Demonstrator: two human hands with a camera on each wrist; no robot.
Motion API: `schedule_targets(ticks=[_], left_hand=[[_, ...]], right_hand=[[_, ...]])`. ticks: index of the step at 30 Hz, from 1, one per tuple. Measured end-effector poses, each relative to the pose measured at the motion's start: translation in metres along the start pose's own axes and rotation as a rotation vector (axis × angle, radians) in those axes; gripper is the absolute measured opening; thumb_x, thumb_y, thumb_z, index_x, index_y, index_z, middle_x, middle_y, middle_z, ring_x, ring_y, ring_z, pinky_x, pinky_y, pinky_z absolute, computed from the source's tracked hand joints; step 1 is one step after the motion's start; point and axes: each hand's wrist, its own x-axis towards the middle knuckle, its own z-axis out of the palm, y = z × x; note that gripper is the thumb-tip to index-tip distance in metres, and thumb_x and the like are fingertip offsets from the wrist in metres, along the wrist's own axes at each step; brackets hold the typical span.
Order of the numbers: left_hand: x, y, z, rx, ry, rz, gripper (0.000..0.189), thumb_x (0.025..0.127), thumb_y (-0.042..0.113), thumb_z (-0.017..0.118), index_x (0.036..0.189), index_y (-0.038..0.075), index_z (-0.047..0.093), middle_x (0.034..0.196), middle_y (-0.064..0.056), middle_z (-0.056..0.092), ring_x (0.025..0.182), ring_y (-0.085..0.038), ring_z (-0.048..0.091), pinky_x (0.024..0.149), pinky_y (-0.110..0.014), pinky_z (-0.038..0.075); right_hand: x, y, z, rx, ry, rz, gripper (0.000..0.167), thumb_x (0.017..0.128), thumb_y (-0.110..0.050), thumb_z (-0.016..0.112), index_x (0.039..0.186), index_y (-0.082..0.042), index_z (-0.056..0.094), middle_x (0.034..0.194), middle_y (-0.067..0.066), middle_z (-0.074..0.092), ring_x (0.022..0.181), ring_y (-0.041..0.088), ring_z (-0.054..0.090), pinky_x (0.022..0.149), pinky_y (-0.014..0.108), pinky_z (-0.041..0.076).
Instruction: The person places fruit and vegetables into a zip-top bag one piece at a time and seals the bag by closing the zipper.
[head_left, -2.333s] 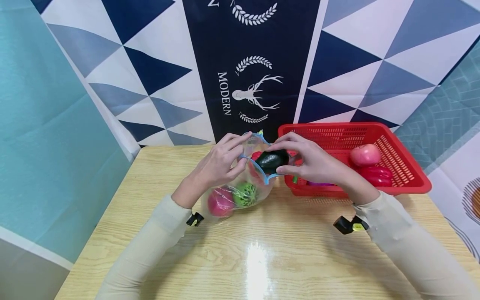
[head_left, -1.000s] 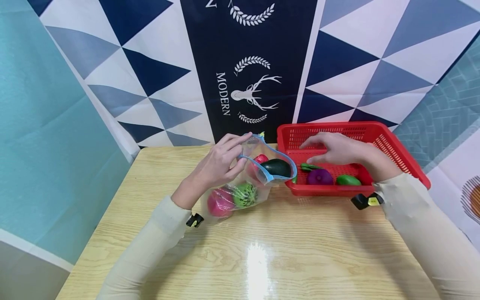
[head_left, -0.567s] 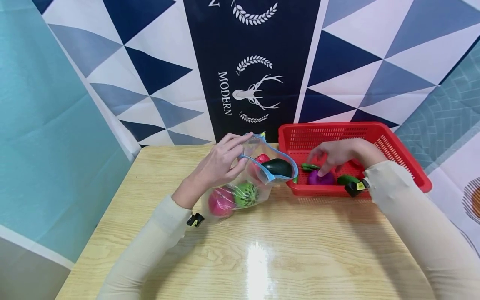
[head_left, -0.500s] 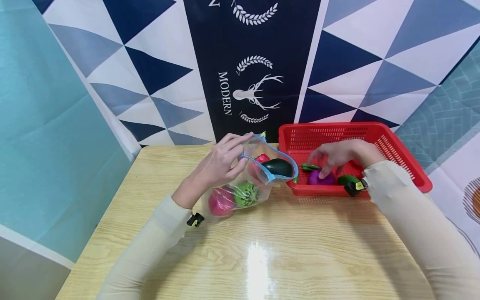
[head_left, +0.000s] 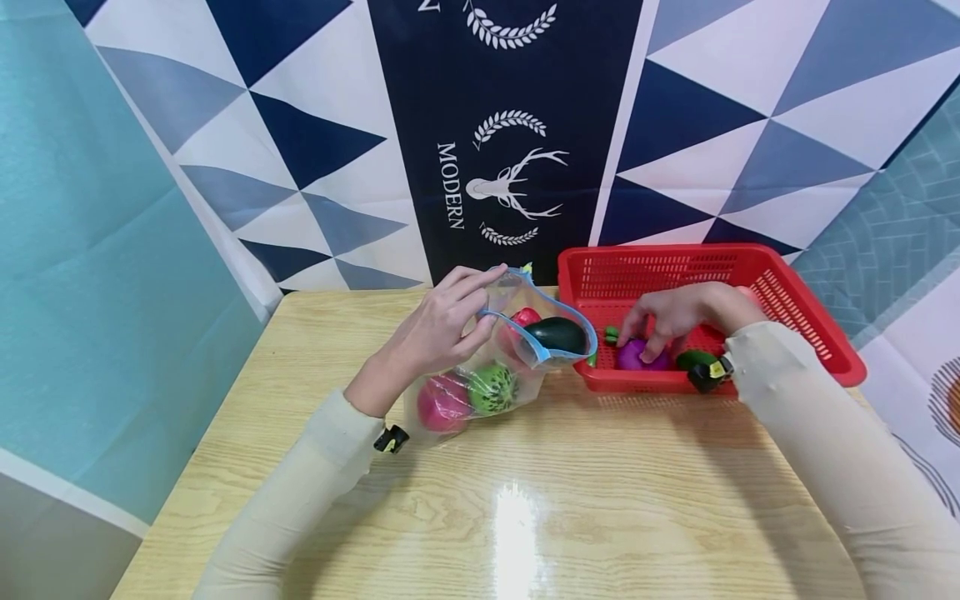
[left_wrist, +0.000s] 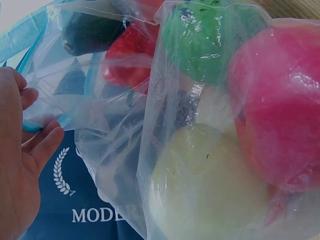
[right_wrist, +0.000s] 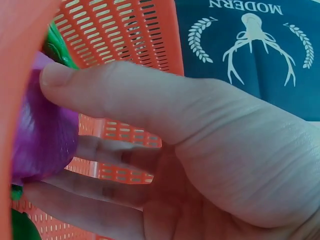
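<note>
My left hand (head_left: pixel 446 321) pinches the blue-edged rim of a clear zip bag (head_left: pixel 528 379), holding its mouth open toward the basket. Inside lie a dark green avocado (head_left: pixel 557 335) near the mouth, a red piece (head_left: pixel 525 317), a green striped ball-shaped fruit (head_left: pixel 492 388) and a pink fruit (head_left: pixel 444 402). The left wrist view also shows a pale yellow-green fruit (left_wrist: pixel 207 182) in the bag. Down in the red basket (head_left: pixel 720 260), my right hand (head_left: pixel 667 317) grips a round purple vegetable (head_left: pixel 633 355), thumb on one side and fingers on the other.
Beside the purple vegetable are a small green piece (head_left: pixel 611 335) and a green oval fruit (head_left: pixel 693 360), partly behind the wrist camera. The basket stands at the back right of the wooden table (head_left: pixel 450 517), against a patterned cloth (head_left: pixel 502 108).
My right hand has let go of the avocado in the bag, moved right into the basket and closed round the purple vegetable. My left hand has kept its hold on the bag.
</note>
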Motion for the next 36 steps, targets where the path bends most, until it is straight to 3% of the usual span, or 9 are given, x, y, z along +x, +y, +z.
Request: schedule_targets(ticks=[12, 21, 27, 36], left_hand=[[0.000, 0.000, 0.001, -0.002, -0.005, 0.002, 0.020, 0.103, 0.010, 0.065, 0.085, 0.006, 0.059, 0.160, -0.025, 0.066, 0.131, -0.037, 0.069, 0.099, -0.043, 0.067], [-0.001, 0.001, 0.001, 0.004, -0.008, -0.010, 0.020, 0.103, 0.011, 0.065, 0.084, 0.006, 0.059, 0.160, -0.024, 0.066, 0.132, -0.037, 0.069, 0.102, -0.044, 0.067], [-0.001, 0.001, 0.001, 0.004, -0.012, -0.015, 0.020, 0.103, 0.012, 0.065, 0.085, 0.006, 0.059, 0.161, -0.024, 0.066, 0.132, -0.037, 0.069, 0.104, -0.045, 0.067], [0.000, 0.001, 0.001, 0.006, -0.012, -0.013, 0.020, 0.103, 0.013, 0.064, 0.085, 0.006, 0.059, 0.161, -0.024, 0.066, 0.132, -0.037, 0.069, 0.106, -0.045, 0.066]], right_hand=[[-0.007, 0.001, -0.004, 0.008, 0.064, -0.069, 0.057, 0.098, -0.010, 0.082, 0.152, -0.002, 0.066, 0.143, 0.024, 0.064, 0.125, 0.031, 0.066, 0.099, 0.047, 0.070], [-0.025, -0.012, -0.011, -0.033, 0.248, -0.168, 0.060, 0.094, -0.013, 0.088, 0.151, -0.007, 0.069, 0.145, 0.020, 0.066, 0.135, 0.042, 0.059, 0.092, 0.045, 0.070], [-0.032, -0.020, -0.009, -0.071, 0.428, -0.230, 0.058, 0.093, -0.012, 0.089, 0.148, -0.010, 0.071, 0.148, 0.020, 0.066, 0.136, 0.043, 0.060, 0.089, 0.045, 0.069], [-0.040, -0.035, 0.002, -0.006, 0.658, -0.335, 0.055, 0.096, -0.011, 0.087, 0.149, -0.010, 0.072, 0.154, 0.020, 0.061, 0.134, 0.040, 0.063, 0.084, 0.019, 0.060]])
